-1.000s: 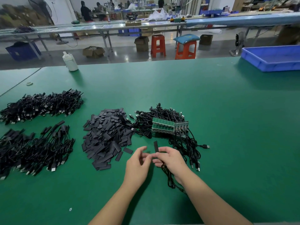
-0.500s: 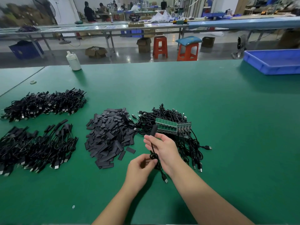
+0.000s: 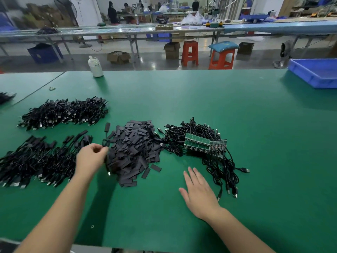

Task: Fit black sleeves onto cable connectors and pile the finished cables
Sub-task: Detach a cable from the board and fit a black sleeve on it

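Note:
My left hand [image 3: 90,157] pinches a black cable [image 3: 105,141] whose sleeved connector [image 3: 107,127] sticks up above the fingers, between the near left pile of finished cables [image 3: 36,159] and the heap of loose black sleeves [image 3: 135,148]. A second pile of finished cables [image 3: 65,114] lies farther back on the left. My right hand [image 3: 198,192] hovers flat with straight fingers over the green table [image 3: 255,143], holding nothing. Just beyond it lies a tangle of unsleeved cables [image 3: 215,156] attached to small green circuit boards [image 3: 198,141].
A white bottle [image 3: 95,66] stands at the table's far edge. A blue tray [image 3: 315,72] sits at the far right. Beyond the table are orange stools [image 3: 221,58], cardboard boxes, long benches and several people working.
My left hand has carried the sleeved cable leftward toward the near left pile. My right hand has let go of it and dropped flat near the unsleeved cables.

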`<action>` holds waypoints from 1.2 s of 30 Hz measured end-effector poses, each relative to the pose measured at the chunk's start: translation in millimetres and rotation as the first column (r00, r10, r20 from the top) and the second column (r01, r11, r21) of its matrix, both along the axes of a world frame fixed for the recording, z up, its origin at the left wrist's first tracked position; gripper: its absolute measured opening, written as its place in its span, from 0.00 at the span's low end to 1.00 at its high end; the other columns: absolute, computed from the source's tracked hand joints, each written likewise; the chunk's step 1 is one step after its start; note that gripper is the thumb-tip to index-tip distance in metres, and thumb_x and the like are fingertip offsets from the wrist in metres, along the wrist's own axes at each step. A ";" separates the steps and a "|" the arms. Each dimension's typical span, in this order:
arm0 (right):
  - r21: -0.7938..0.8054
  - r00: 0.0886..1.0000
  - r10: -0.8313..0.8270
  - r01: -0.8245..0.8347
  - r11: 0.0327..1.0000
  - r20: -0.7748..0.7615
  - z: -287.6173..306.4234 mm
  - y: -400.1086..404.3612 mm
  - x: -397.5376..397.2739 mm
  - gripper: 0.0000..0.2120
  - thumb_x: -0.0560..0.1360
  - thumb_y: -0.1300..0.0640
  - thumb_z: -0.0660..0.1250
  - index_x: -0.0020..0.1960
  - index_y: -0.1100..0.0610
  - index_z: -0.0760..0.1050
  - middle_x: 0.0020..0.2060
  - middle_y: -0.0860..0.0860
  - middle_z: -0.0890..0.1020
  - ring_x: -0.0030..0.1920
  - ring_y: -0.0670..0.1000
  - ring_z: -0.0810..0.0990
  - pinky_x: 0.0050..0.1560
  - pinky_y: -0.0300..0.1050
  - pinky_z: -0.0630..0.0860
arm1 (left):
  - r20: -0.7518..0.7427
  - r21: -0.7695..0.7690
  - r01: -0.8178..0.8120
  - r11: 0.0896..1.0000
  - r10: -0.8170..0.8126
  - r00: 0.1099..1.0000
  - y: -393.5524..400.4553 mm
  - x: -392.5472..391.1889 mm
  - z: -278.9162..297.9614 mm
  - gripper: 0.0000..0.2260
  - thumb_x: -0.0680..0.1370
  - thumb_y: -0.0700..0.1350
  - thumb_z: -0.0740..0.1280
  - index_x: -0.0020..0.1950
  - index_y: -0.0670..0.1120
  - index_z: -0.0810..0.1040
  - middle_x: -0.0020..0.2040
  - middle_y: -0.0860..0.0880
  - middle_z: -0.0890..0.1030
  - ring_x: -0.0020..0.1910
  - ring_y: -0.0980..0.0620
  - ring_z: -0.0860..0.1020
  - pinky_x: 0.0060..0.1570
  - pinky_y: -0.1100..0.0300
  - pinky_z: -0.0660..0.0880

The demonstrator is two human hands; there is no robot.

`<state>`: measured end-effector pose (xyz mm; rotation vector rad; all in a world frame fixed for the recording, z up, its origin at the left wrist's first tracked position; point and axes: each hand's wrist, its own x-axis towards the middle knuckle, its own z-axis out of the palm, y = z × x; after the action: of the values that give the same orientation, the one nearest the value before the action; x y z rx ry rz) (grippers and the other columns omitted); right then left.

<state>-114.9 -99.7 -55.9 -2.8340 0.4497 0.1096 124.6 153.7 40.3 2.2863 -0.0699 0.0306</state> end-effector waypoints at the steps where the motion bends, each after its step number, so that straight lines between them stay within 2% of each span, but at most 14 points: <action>1: -0.017 1.000 0.000 0.000 1.000 0.005 -0.9 0.8 -0.5 0.33 0.83 0.39 0.43 0.82 0.55 0.41 0.81 0.52 0.40 0.80 0.51 0.36 0.75 0.46 0.33 | 0.015 0.096 -0.039 0.995 0.038 0.999 10.7 15.3 -1.7 0.10 0.78 0.49 0.69 0.54 0.44 0.81 0.45 0.48 0.83 0.41 0.49 0.78 0.41 0.57 0.73; 4: -0.052 1.000 0.000 -0.001 0.999 -0.006 -3.5 1.4 -1.4 0.33 0.83 0.39 0.41 0.81 0.55 0.39 0.80 0.52 0.39 0.79 0.51 0.35 0.75 0.46 0.32 | -0.063 0.432 -0.044 0.901 0.079 0.995 34.5 46.7 -10.5 0.19 0.80 0.49 0.66 0.65 0.38 0.76 0.47 0.40 0.81 0.42 0.43 0.77 0.44 0.53 0.75; 6: -0.062 1.000 0.004 -0.005 0.998 -0.021 -4.5 1.0 -1.1 0.33 0.83 0.39 0.40 0.81 0.55 0.39 0.80 0.52 0.38 0.79 0.51 0.34 0.75 0.47 0.32 | -0.079 0.557 -0.043 0.830 0.104 0.991 39.2 54.0 -15.1 0.20 0.81 0.49 0.64 0.68 0.38 0.71 0.54 0.37 0.78 0.50 0.38 0.77 0.50 0.47 0.77; 10: -0.076 0.999 0.004 -0.007 0.997 -0.032 -5.5 0.9 0.6 0.33 0.83 0.38 0.39 0.81 0.55 0.38 0.80 0.52 0.38 0.79 0.52 0.34 0.75 0.47 0.31 | 0.182 0.667 -0.071 0.742 -0.069 0.981 19.1 42.2 -24.9 0.19 0.79 0.46 0.64 0.68 0.41 0.74 0.64 0.39 0.76 0.61 0.39 0.74 0.59 0.45 0.72; 15: -0.025 0.999 -0.001 0.000 1.000 -0.036 -3.8 -1.3 2.1 0.33 0.83 0.38 0.42 0.81 0.53 0.39 0.80 0.50 0.39 0.79 0.50 0.34 0.74 0.46 0.32 | 0.310 0.443 0.176 0.879 -0.335 0.890 -48.5 -12.8 -38.4 0.17 0.77 0.42 0.66 0.66 0.43 0.77 0.61 0.44 0.79 0.59 0.46 0.75 0.64 0.49 0.71; 18: 0.066 0.997 0.004 0.001 0.998 -0.083 8.5 -3.6 5.0 0.32 0.84 0.40 0.48 0.82 0.52 0.43 0.81 0.50 0.41 0.80 0.50 0.37 0.77 0.46 0.36 | 0.346 0.300 0.381 0.875 -0.472 0.811 -100.1 -62.4 -45.4 0.16 0.77 0.41 0.66 0.65 0.44 0.78 0.60 0.47 0.79 0.60 0.49 0.75 0.65 0.54 0.70; 20: 0.101 0.990 0.014 0.001 0.995 -0.143 28.3 -4.0 9.9 0.28 0.84 0.46 0.54 0.81 0.54 0.53 0.81 0.53 0.52 0.81 0.53 0.48 0.79 0.47 0.48 | 0.338 0.204 0.482 0.852 -0.523 0.782 -130.6 -93.0 -49.4 0.15 0.78 0.41 0.64 0.65 0.45 0.78 0.60 0.49 0.79 0.60 0.51 0.75 0.63 0.58 0.70; 21: 0.097 0.992 -0.008 0.021 0.995 -0.128 41.0 -3.9 11.9 0.23 0.84 0.49 0.55 0.77 0.54 0.64 0.77 0.55 0.64 0.78 0.55 0.61 0.75 0.48 0.59 | 0.331 0.177 0.517 0.837 -0.545 0.770 -144.1 -105.4 -51.0 0.15 0.78 0.41 0.64 0.65 0.46 0.78 0.60 0.50 0.79 0.59 0.52 0.76 0.62 0.58 0.71; 23: 0.055 0.990 -0.134 0.131 0.990 0.052 66.9 -9.1 13.6 0.14 0.82 0.50 0.56 0.59 0.51 0.78 0.57 0.54 0.83 0.59 0.57 0.80 0.55 0.48 0.75 | 0.290 0.116 0.558 0.822 -0.565 0.772 -167.1 -124.7 -52.3 0.15 0.79 0.42 0.63 0.65 0.47 0.78 0.60 0.51 0.79 0.57 0.52 0.77 0.59 0.57 0.73; 25: 0.029 0.905 -0.279 0.285 0.958 0.321 91.6 -23.1 12.5 0.12 0.80 0.50 0.58 0.50 0.51 0.79 0.44 0.50 0.85 0.47 0.56 0.83 0.44 0.47 0.76 | 0.238 0.049 0.577 0.815 -0.571 0.786 -184.9 -137.0 -48.8 0.15 0.80 0.43 0.63 0.65 0.46 0.78 0.60 0.50 0.79 0.57 0.50 0.78 0.59 0.56 0.73; 28: 0.018 0.729 -0.311 0.379 0.925 0.610 116.1 -62.3 14.0 0.10 0.80 0.54 0.62 0.58 0.52 0.80 0.52 0.51 0.83 0.54 0.56 0.78 0.52 0.50 0.76 | 0.219 0.001 0.594 0.804 -0.580 0.785 -206.3 -148.7 -39.7 0.14 0.80 0.43 0.63 0.64 0.46 0.78 0.59 0.49 0.81 0.58 0.50 0.78 0.61 0.56 0.73; 31: -0.030 0.904 -0.310 0.333 0.943 0.296 125.4 -104.0 22.8 0.21 0.82 0.51 0.61 0.73 0.54 0.69 0.70 0.53 0.74 0.72 0.58 0.67 0.71 0.54 0.64 | 0.145 -0.058 0.569 0.820 -0.557 0.818 -223.1 -152.7 -25.4 0.15 0.79 0.46 0.64 0.66 0.48 0.77 0.58 0.52 0.81 0.55 0.52 0.79 0.60 0.56 0.74; 33: 0.000 0.945 -0.294 0.297 0.955 0.140 125.1 -119.2 24.2 0.18 0.81 0.49 0.62 0.70 0.52 0.73 0.65 0.53 0.78 0.68 0.56 0.72 0.68 0.52 0.68 | 0.091 -0.068 0.554 0.830 -0.547 0.832 -231.7 -151.4 -18.1 0.17 0.79 0.49 0.66 0.67 0.49 0.76 0.56 0.53 0.81 0.53 0.52 0.78 0.59 0.56 0.75; 36: 0.100 0.938 -0.294 0.279 0.955 0.185 122.9 -123.7 20.7 0.12 0.80 0.51 0.66 0.61 0.51 0.80 0.56 0.52 0.80 0.58 0.56 0.78 0.57 0.49 0.74 | 0.044 -0.071 0.556 0.828 -0.555 0.831 -240.2 -150.8 -12.5 0.17 0.78 0.52 0.68 0.67 0.50 0.76 0.52 0.54 0.82 0.51 0.53 0.78 0.57 0.57 0.75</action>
<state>-94.1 -223.4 67.0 -2.6389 0.7887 -0.2077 -26.1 -86.5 27.8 2.1015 -0.7337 -0.2436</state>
